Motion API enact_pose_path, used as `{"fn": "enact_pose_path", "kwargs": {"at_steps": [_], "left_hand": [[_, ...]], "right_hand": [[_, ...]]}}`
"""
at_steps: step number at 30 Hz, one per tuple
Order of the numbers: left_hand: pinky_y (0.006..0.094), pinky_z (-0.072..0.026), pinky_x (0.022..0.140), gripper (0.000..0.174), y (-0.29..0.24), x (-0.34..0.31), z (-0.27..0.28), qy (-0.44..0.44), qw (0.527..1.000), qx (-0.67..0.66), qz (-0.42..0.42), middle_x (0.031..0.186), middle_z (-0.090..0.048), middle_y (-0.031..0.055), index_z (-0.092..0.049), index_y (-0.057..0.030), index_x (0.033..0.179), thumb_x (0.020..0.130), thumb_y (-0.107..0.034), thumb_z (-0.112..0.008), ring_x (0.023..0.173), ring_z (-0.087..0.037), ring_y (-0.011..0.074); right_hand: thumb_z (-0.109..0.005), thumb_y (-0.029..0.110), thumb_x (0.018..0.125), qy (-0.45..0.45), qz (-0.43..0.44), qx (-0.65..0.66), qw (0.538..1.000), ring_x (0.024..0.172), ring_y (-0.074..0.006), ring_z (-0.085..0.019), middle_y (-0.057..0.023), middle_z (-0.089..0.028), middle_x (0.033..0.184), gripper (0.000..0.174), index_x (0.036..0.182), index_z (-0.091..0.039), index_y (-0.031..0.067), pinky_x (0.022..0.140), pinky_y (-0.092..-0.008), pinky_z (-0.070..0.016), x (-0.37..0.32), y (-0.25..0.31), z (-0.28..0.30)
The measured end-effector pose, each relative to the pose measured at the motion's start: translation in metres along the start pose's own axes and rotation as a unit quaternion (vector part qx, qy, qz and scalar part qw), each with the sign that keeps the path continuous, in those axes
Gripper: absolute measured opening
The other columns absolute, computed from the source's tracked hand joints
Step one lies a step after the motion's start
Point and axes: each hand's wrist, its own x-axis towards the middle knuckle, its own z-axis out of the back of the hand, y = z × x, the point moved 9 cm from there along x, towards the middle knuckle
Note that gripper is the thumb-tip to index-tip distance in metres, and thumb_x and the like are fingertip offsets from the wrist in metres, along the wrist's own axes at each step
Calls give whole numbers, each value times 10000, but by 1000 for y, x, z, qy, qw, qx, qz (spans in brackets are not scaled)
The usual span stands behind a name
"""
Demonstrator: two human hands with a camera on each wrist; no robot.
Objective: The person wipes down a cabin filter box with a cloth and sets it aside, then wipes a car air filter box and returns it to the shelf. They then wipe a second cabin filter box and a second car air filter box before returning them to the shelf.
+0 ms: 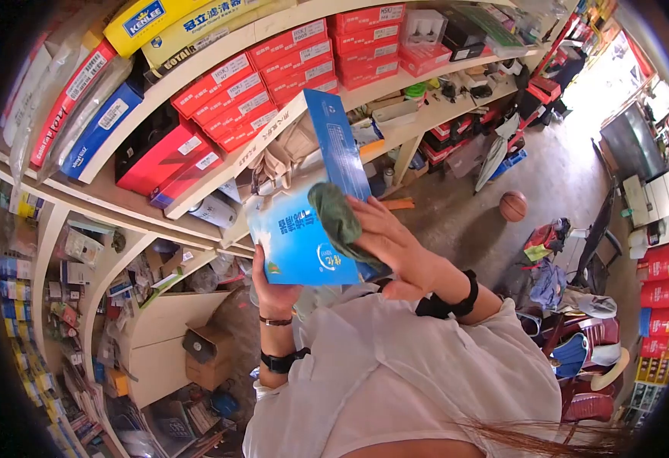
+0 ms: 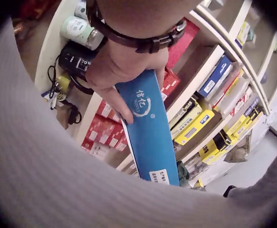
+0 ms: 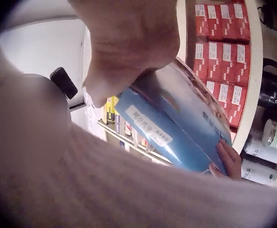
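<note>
In the head view, the left hand (image 1: 276,293) grips the lower left edge of a blue printed box (image 1: 292,240) at the frame's centre. The right hand (image 1: 397,246), its fingers extended, presses a dark green cloth (image 1: 336,220) to the box; red cartons (image 1: 300,61) line the shelf above.

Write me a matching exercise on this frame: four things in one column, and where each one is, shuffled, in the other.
Things
1. Blue box
2. Green cloth
3. Basketball
4. Red boxes with white labels

Places
A. On the floor
B. Gripped by the left hand
C. Stacked on the shelving
D. Under the fingers of the right hand

Right pairs: 1-B, 2-D, 3-A, 4-C
</note>
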Motion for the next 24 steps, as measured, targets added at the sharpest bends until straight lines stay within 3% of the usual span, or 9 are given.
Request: {"fn": "enact_pose_path", "kwargs": {"at_steps": [1, 2, 5, 9, 12, 14, 15, 17, 24], "left_hand": [[437, -525, 956, 532, -1, -1, -4, 3, 1000, -8, 6, 1315, -630, 63, -526, -144, 1400, 993, -486, -531, 1180, -613, 248], [426, -535, 946, 520, 0, -2, -7, 6, 1000, -16, 12, 1312, -631, 61, -525, -147, 1400, 996, -474, -533, 1170, -621, 238], [394, -552, 927, 484, -5, 4, 10, 37, 997, -60, 19, 1313, -632, 64, -526, -146, 1394, 999, -423, -558, 1140, -640, 224], [373, -560, 919, 473, -15, -1, -3, -21, 998, 22, -52, 1301, -633, 81, -523, -102, 1386, 1001, -372, -573, 1119, -651, 215], [372, -556, 925, 500, -16, -4, -8, -43, 991, 93, -86, 1295, -628, 93, -509, -45, 1380, 981, -326, -617, 1133, -642, 219], [366, -537, 948, 551, -20, -8, -8, -45, 979, 141, -137, 1299, -611, 106, -480, -9, 1387, 944, -269, -678, 1159, -622, 219], [366, -537, 948, 551, -19, -9, -12, -45, 980, 143, -134, 1299, -611, 106, -480, -9, 1387, 944, -269, -678, 1159, -622, 219], [356, -513, 971, 610, -31, -19, -27, -61, 949, 233, -202, 1296, -594, 110, -449, -6, 1397, 904, -226, -732, 1170, -603, 221], [354, -488, 1002, 638, -34, -31, -18, -93, 950, 198, -225, 1291, -578, 110, -416, -1, 1397, 893, -219, -741, 1175, -588, 225]], "right_hand": [[-486, 467, 1008, -18, -5, 27, 999, 1466, -435, -297, -209, -398, 1517, 645, 1436, -450, -15, 1174, -582, -227, 1, 5, 3], [-486, 467, 1008, -16, -3, 29, 999, 1466, -435, -297, -209, -398, 1517, 645, 1436, -450, -15, 1174, -582, -227, -1, 7, 2], [-652, 139, 884, -58, -35, -53, 996, 1397, -422, -417, -212, -489, 1446, 489, 1339, -540, 1, 1157, -551, -291, -12, -7, 10], [-617, 153, 911, -168, -122, -39, 977, 1379, -438, -427, -233, -508, 1413, 450, 1324, -544, -12, 1154, -547, -297, -22, -27, 32], [-637, 228, 918, -138, -185, -164, 959, 1402, -460, -380, -275, -456, 1444, 505, 1337, -524, -29, 1159, -551, -291, -2, -36, 32], [-678, 352, 897, -32, -203, -313, 927, 1431, -469, -320, -317, -368, 1495, 654, 1366, -483, -60, 1169, -553, -278, 7, -42, 6], [-717, 450, 844, 5, -211, -345, 914, 1451, -469, -277, -334, -299, 1526, 844, 1411, -413, -96, 1179, -555, -260, 8, -49, -4], [-715, 463, 840, 6, -199, -303, 932, 1449, -472, -278, -333, -305, 1523, 879, 1422, -389, -108, 1182, -554, -254, 17, -47, -18], [-684, 526, 827, 87, -93, -210, 970, 1463, -448, -277, -332, -312, 1523, 969, 1441, -335, -138, 1189, -555, -239, 18, -18, -62]]}}
